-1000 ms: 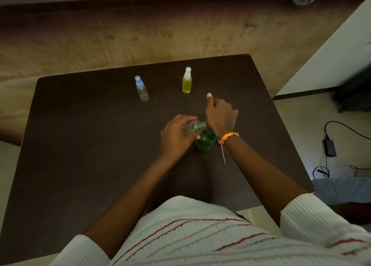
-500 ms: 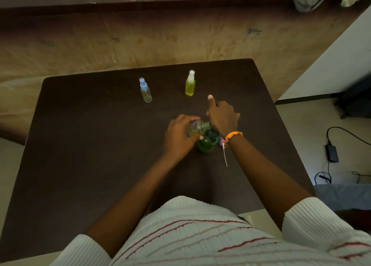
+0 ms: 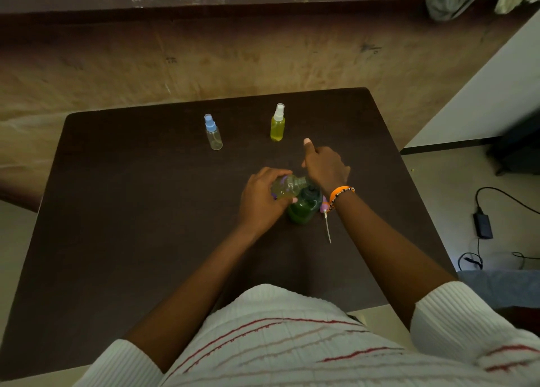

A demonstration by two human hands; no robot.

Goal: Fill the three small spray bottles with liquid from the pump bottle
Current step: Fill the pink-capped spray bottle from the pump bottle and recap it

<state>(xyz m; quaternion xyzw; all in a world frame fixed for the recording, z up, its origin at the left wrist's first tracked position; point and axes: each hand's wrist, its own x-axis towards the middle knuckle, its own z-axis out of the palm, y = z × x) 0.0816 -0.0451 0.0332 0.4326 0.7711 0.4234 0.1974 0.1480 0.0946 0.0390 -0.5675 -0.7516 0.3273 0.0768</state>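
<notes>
From the head view, my left hand [image 3: 263,199] wraps its grip round a small uncapped bottle [image 3: 287,186], held tipped on its side with its mouth at the nozzle of the green pump bottle [image 3: 304,208], which stands mid-tabletop [image 3: 131,211]. My right hand [image 3: 325,168] presses down on the pump head, fingers curled over it and forefinger sticking out; I judge it holds the head, though the contact is hidden.

To fill well I'd keep the mouth snug against the nozzle, pump slowly, and not tilt the bottle further, or liquid runs back out.

The small bottle's long axis lies nearly level, base toward my left, mouth to the right. Its sprayer [image 3: 325,214] lies beside the pump bottle, tube toward me. The blue-capped bottle [image 3: 213,133] and the yellow bottle [image 3: 277,123] stand upright farther back.
</notes>
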